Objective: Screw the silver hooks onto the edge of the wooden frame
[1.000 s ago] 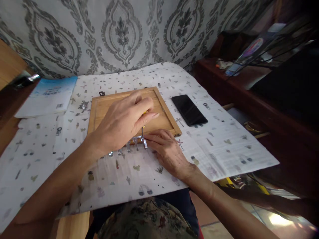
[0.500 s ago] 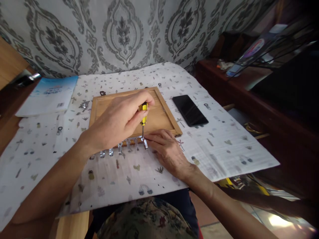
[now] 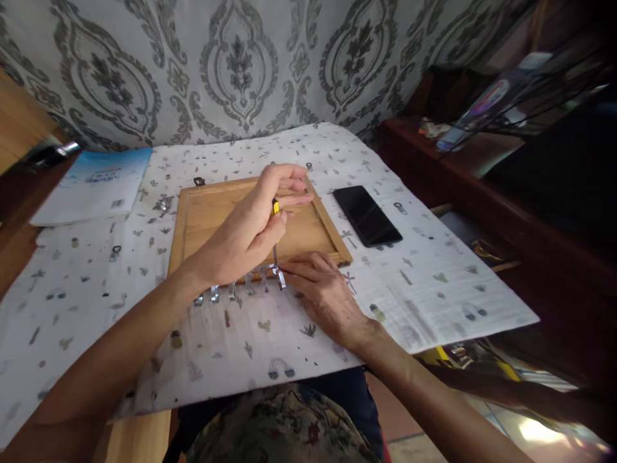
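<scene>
My left hand [image 3: 255, 222] is around a small yellow-and-black screwdriver [image 3: 276, 207]. The thumb presses on its handle while the other fingers stretch out to the right. The screwdriver stands nearly upright, its tip on a metal hook strip [image 3: 265, 267] along the near edge of a framed wooden board [image 3: 207, 215]. Several silver hooks [image 3: 214, 294] hang from that strip over the cloth; part of the row is behind my left wrist. My right hand [image 3: 328, 292] rests at the strip's right end, fingers pressed together beside the last hook; whatever is under the fingertips is hidden.
A black phone [image 3: 367, 215] lies right of the board. A blue-and-white book [image 3: 94, 186] is at the far left. Small metal pieces [image 3: 162, 203] sit left of the board on the patterned cloth [image 3: 289, 341]. A bottle [image 3: 475, 109] and cables stand on the dark furniture at right.
My left hand has shifted slightly right, and its fingers have opened outward from the screwdriver's handle, the thumb still on it. My right hand, the board and hooks stay put.
</scene>
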Tool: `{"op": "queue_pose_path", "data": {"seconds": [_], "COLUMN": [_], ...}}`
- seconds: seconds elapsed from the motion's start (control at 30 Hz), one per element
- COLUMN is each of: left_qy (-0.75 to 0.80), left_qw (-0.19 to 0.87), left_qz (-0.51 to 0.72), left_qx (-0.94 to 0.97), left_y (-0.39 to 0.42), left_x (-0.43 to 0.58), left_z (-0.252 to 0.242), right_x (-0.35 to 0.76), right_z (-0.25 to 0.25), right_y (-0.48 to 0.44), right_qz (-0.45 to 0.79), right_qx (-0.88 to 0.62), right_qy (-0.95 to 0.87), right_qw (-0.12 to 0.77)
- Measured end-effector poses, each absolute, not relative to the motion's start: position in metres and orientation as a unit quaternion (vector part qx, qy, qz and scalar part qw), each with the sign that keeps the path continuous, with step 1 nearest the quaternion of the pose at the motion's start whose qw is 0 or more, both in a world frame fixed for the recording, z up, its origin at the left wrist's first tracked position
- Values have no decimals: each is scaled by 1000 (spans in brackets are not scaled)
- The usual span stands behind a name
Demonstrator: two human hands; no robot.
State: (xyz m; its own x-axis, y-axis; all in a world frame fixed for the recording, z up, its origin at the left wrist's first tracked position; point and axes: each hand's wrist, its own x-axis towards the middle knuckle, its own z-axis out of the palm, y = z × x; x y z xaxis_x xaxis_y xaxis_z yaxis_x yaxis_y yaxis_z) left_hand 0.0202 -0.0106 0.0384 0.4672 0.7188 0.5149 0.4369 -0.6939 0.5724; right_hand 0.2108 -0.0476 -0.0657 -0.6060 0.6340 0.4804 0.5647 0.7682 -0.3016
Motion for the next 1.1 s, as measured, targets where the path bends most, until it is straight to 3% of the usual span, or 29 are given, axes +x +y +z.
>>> {"op": "queue_pose_path", "data": {"seconds": [0.13,0.37,0.6,0.87,1.1], "left_qy": [382,431,365,415,346], "left_qw": [169,30,69,75,173], "left_qz": [353,289,232,278,274], "left_qx": [837,854,899,863,881], "left_y": [-7,-10,-12,-9,-8], "left_x": [17,6,-3,-1,-2], "left_z": [37,50,58,52,57], "right_x": [211,210,210,211,211], "right_z": [-65,-65,-64,-65,-64], "right_y": [-48,-48,-48,-47,-48], "right_qz": [55,58,63,63,66], "right_qx": [-331,-337,-333,-331,-334], "right_qy": [-894,-896,-895,-895,-895], "right_qw": [297,285,289,291,288]}}
